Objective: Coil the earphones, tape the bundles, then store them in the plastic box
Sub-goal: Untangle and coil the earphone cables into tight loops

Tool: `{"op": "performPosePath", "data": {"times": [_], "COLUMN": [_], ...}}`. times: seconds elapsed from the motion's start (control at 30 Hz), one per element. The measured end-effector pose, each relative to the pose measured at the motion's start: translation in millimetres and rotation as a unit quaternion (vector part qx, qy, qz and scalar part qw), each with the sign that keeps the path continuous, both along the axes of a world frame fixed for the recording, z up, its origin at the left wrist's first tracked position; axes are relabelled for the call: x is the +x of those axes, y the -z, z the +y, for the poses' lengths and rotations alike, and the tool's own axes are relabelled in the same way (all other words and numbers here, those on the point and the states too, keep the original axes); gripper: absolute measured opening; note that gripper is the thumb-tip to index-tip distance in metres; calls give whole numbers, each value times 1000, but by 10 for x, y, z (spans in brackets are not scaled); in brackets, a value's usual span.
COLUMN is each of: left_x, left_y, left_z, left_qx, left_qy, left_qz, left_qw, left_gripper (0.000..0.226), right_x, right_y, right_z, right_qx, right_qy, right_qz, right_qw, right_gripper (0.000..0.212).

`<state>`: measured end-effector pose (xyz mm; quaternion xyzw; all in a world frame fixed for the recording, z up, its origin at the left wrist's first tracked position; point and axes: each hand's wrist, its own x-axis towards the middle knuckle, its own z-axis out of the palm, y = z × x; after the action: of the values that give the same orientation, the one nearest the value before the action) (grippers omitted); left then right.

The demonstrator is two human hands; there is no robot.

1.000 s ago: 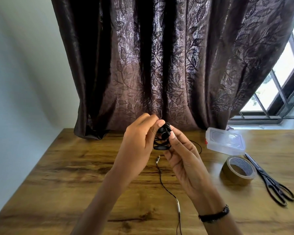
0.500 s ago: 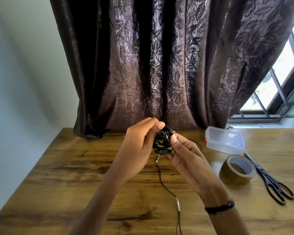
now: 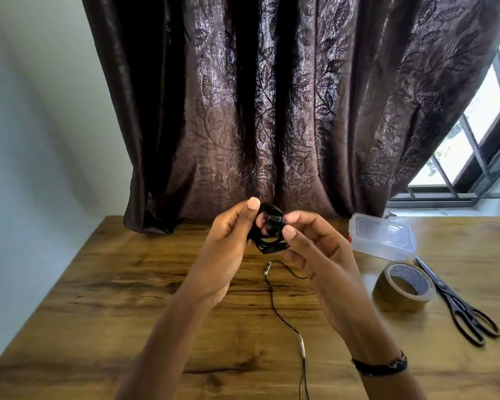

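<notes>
A coil of black earphones [image 3: 267, 229] is held above a wooden table [image 3: 127, 284], pinched between the closed fingertips of the left hand [image 3: 228, 249] and the right hand [image 3: 315, 252]. A loose cable [image 3: 280, 310] lies on the table below. To the right, a closed plastic box [image 3: 383, 236], brown tape [image 3: 403, 285] and scissors [image 3: 456, 301] are set near one another.

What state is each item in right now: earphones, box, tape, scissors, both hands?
Coiled earphones: held above the table, untaped.
Second earphone cable: loose on table.
Plastic box: lid on.
Tape roll: lying flat, untouched.
Scissors: closed, on table.
Left hand: gripping coil.
Right hand: gripping coil.
</notes>
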<state>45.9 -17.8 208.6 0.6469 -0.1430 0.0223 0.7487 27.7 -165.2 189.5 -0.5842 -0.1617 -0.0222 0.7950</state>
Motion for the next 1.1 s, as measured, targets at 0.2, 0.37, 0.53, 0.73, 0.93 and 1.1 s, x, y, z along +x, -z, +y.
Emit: {"op": "performPosePath", "data": {"times": [0.2, 0.37, 0.53, 0.73, 0.93, 1.1], "left_x": [-5, -24, -4, 19, -15, -16], "left_y": [0, -7, 10, 61, 66, 26], "left_z": [-37, -51, -24, -58, -94, -93], "left_qx": [-10, -22, -8, 66, 1, -57], "left_qy": [-18, -5, -46, -115, -57, -14], "left_qz": [23, 43, 13, -80, -38, -1], "left_qw": [1000, 999, 999, 988, 998, 998], "left_gripper": [43, 36, 33, 37, 35, 34], "right_x": [4, 14, -7, -49, -17, 51], "right_y": [-38, -27, -12, -64, -26, 5], "right_z": [38, 85, 108, 140, 156, 174], "right_qx": [35, 115, 33, -2, 71, 197], "right_qy": [-16, -53, 27, 85, 60, -27], "right_qz": [29, 63, 27, 22, 75, 136], "right_qw": [999, 990, 999, 996, 993, 971], "right_gripper": [19, 15, 12, 16, 12, 11]}}
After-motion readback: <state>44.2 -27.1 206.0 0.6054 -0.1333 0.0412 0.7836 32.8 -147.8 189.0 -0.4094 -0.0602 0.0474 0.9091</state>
